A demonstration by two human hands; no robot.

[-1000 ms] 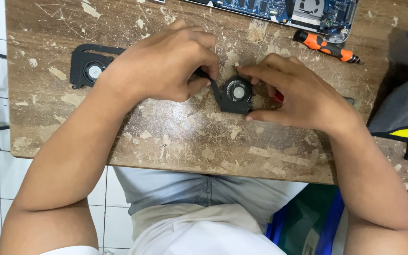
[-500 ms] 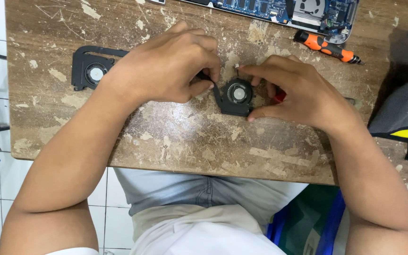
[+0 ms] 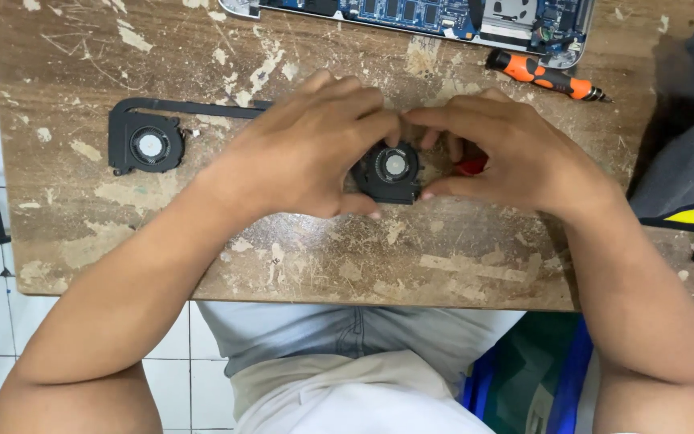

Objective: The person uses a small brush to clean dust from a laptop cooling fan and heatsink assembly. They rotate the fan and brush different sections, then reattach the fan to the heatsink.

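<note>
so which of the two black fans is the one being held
The black fan at the table's middle, gripped between the left hand and right hand. The other fan, attached to a long black pipe, lies untouched farther left.

A single head-worn camera is looking almost straight down from above the seated person, facing the worn wooden surface [image 3: 459,273] from close range. The person's lap is filling the bottom edge, and both forearms are reaching up into the frame toward the middle. The surface's far edge, with an open circuit board [image 3: 411,12], is lying along the top.
</note>
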